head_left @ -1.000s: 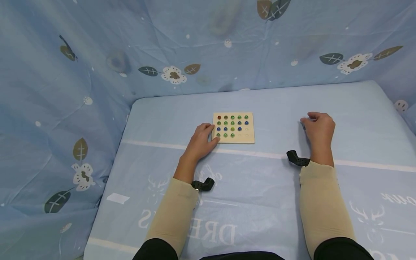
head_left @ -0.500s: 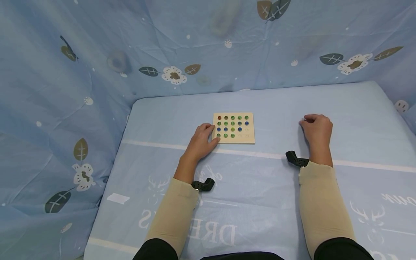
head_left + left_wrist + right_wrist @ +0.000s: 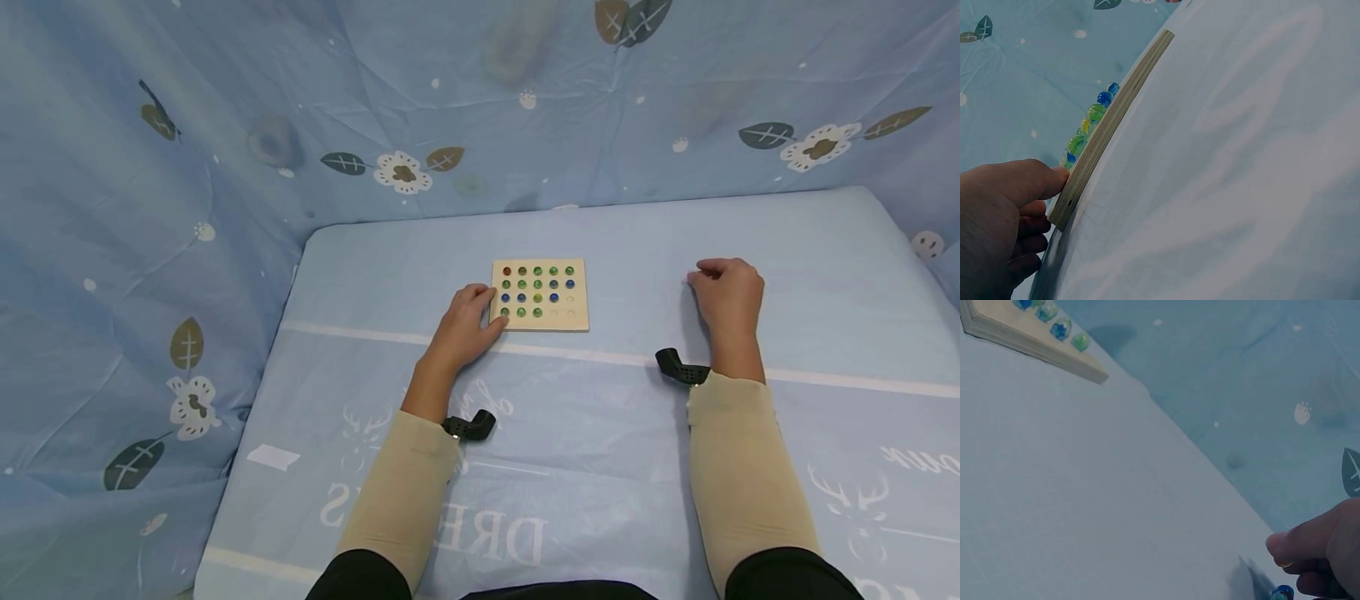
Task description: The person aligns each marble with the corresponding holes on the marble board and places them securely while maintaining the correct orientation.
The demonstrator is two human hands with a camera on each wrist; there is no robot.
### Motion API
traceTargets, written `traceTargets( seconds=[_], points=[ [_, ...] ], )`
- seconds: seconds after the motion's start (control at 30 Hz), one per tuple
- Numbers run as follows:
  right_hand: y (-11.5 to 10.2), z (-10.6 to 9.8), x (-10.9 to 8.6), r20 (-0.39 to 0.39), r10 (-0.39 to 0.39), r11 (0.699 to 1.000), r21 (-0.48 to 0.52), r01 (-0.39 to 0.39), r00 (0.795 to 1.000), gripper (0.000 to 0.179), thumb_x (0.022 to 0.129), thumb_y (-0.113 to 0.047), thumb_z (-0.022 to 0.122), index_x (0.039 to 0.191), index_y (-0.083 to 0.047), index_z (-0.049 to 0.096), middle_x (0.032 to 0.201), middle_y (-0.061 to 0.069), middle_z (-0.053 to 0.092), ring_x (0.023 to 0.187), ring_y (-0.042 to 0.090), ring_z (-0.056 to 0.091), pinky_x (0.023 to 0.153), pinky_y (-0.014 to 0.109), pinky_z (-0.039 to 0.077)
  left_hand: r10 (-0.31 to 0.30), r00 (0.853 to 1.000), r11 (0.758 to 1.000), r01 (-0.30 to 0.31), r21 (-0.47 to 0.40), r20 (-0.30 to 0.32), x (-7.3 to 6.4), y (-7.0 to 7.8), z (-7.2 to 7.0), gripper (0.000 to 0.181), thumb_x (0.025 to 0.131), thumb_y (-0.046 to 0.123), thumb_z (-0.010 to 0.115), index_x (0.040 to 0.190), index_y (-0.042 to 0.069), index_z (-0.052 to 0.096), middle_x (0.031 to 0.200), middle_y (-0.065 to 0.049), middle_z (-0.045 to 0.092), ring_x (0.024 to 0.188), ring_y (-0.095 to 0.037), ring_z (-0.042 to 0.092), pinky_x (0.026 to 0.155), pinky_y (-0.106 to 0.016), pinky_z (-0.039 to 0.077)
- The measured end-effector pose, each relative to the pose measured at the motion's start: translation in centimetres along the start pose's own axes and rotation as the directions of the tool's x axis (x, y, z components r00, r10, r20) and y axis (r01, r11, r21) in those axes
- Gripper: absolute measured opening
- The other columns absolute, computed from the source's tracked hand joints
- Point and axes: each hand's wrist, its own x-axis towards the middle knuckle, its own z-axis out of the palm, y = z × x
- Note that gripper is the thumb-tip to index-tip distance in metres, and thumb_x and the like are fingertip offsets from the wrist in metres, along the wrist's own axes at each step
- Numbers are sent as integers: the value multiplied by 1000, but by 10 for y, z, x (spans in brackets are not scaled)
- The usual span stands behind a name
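A pale wooden board [image 3: 540, 325] with rows of glass marbles [image 3: 537, 285] lies flat on the table. Most marbles are green or blue; one reddish marble [image 3: 507, 272] sits at the far left corner. Three hollows at the near right hold no marble. My left hand [image 3: 461, 329] grips the board's near left corner, thumb [image 3: 1047, 180] at the front edge. Away to the right, my right hand [image 3: 729, 292] is low over the table with thumb and forefinger pinched together. A yellowish glint shows at those fingertips, and a blue marble [image 3: 1282, 592] shows just below them; the palm is hidden.
A pale blue printed cloth [image 3: 600, 500] covers the table. Blue patterned fabric [image 3: 480, 108] hangs behind and to the left. Each wrist wears a black camera mount, such as the left one [image 3: 472, 426]. A whitish patch [image 3: 273, 457] lies at the left.
My right hand has shifted slightly left, its fingertips drawing together. The left hand and the board stay in place.
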Motion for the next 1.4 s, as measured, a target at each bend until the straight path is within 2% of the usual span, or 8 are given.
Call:
traceTargets(
  seconds=[0.13,0.2,0.3,0.47,0.67,1.03,1.13,1.4],
  points=[
    [-10,0,-4,-2,-31,999,11,31,1000,34,93,-23,57,121,-5,65,116,18,61,104,30,54,80,38,47,4,1000,1000,-4,3,1,0,0,0,58,91,38,59,140,10,46,139,-6,43,132,-19,36,107,-37,38],
    [-18,1,-9,15,-87,996,16,86,996,33,92,-24,59,119,-6,66,113,17,63,101,29,55,77,36,46,2,1000,1000,-2,4,3,0,0,0,58,91,38,59,140,10,46,139,-6,43,132,-19,36,107,-37,38],
    [-33,7,-18,61,-207,978,24,205,977,30,91,-22,62,114,-4,68,108,17,64,96,29,56,76,37,44,2,1000,1000,-2,6,4,0,0,-1,58,91,38,59,140,9,46,139,-6,43,132,-19,35,107,-37,38],
    [-60,29,-36,167,-347,937,25,348,923,23,89,-17,65,107,-4,71,103,14,65,92,27,56,74,39,46,5,1000,1000,-5,9,-1,1,-1,0,58,90,38,59,139,9,47,139,-6,43,132,-20,36,107,-37,38],
    [-77,53,-54,274,-481,874,69,482,833,19,86,-13,68,102,-5,73,100,10,67,87,24,59,72,38,49,4,1000,1000,-4,6,-4,1,0,0,59,90,38,59,139,9,47,139,-5,44,131,-19,36,107,-37,38],
    [-85,80,-76,425,-548,824,127,552,721,17,84,-16,71,99,-8,74,93,5,66,80,17,60,70,33,51,9,1000,1000,-9,6,14,2,-1,1,59,91,39,59,140,9,45,140,-6,43,132,-20,36,107,-38,38],
    [-84,84,-78,437,-556,814,118,568,707,16,83,-16,72,98,-9,74,91,4,65,79,16,61,69,32,52,13,1000,1000,-13,4,11,2,-2,1,59,91,39,58,140,8,45,140,-6,43,132,-20,35,107,-38,38],
    [-83,81,-76,426,-563,812,126,570,708,19,83,-17,73,99,-9,74,92,4,66,80,17,61,69,33,52,12,1000,1000,-12,0,9,0,-2,1,59,91,38,58,140,8,46,140,-7,43,133,-21,35,107,-39,38]
  ],
)
